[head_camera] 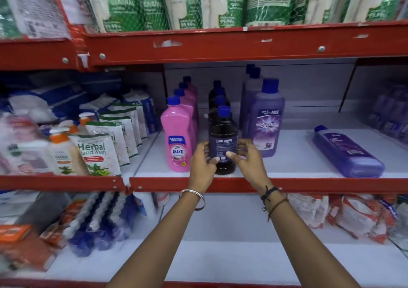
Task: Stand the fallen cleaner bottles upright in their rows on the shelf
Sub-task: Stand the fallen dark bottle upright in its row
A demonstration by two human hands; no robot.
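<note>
Hands meet around the dark bottle (223, 142) at the near edge of the white shelf (293, 155). The left hand (202, 163) cups its left side, thumb tip pressed on the lower label, the other fingers curled round the far side. The right hand (247, 155) comes in from the right with its thumb also on the label; its fingers (245, 143) are spread and bent beside the bottle, and whether they touch it cannot be told. The bottle stands upright with a blue cap, first in a row of dark bottles (217, 95) running to the far wall.

Just left of it stands a pink bottle (177, 140), heading its own row of 4 pink ones. Just right stands a purple bottle (266, 120), upright, with more purple bottles behind it. Well apart on the right, another purple bottle lies flat on its side (347, 152), cap pointing far and left, base near the red front rail (309, 185).

Hand wash pouches (97, 153) fill the left bay. Green pouches (189, 3) hang over the shelf above. A metal bangle (194, 196) circles the left wrist and cords (272, 197) the right.
</note>
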